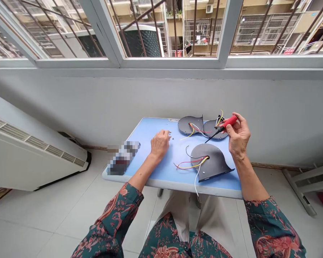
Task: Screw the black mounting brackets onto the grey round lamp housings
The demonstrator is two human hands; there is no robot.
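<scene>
Looking down at the blue worktop, we see our right hand closed around the red handle of a screwdriver, thumb and fingers wrapped snugly about the grip. Our left hand rests knuckles-up on the worktop, its fingers curled in narrowly with the tips pinched at some tiny dark parts lying there; whether it actually holds one we cannot tell, since they are too small to make out.

Three dark fan-shaped plates lie on the worktop. The near plate sits between our two forearms, with red, yellow and white wires spilling from it towards us, one white lead hanging over the front edge. The two far plates lie touching side by side near the back edge, with more coloured wires across them. A blurred item sits at the left corner of the worktop, well apart from our hands.

The screwdriver hangs above the far plates, its long axis slanting from the handle at upper right down to the dark shaft at lower left, tip close to the right-hand far plate.
</scene>
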